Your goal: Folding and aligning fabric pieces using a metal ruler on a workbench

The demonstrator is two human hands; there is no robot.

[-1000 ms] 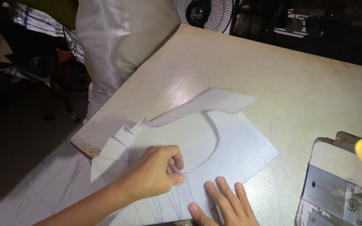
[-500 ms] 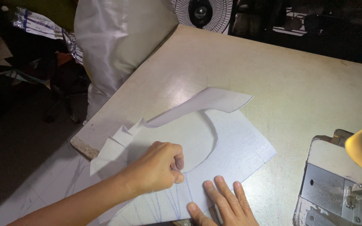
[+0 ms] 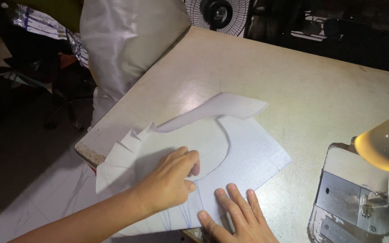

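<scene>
A person's left hand (image 3: pixel 169 180), fingers curled together, presses on a curved pale paper pattern (image 3: pixel 194 135) lying on a white fabric sheet (image 3: pixel 253 153) at the near edge of a beige table (image 3: pixel 293 85). The right hand (image 3: pixel 237 216) lies flat on the fabric, fingers slightly apart. A sewing machine (image 3: pixel 361 198) sits to the right

Table (image 3: pixel 320 90) top looks like a smooth cream laminate with a slight sheen, chipped rough at the near corner where raw board is exposed. The pattern (image 3: pixel 190 135) is seen as thin matt white paper, the fabric (image 3: pixel 253 157) under it as matt pale blue-white cloth with a fine weave. Machine plate (image 3: pixel 347 202) is brushed metal; the bag (image 3: pixel 127 40) glossy plastic.
</scene>
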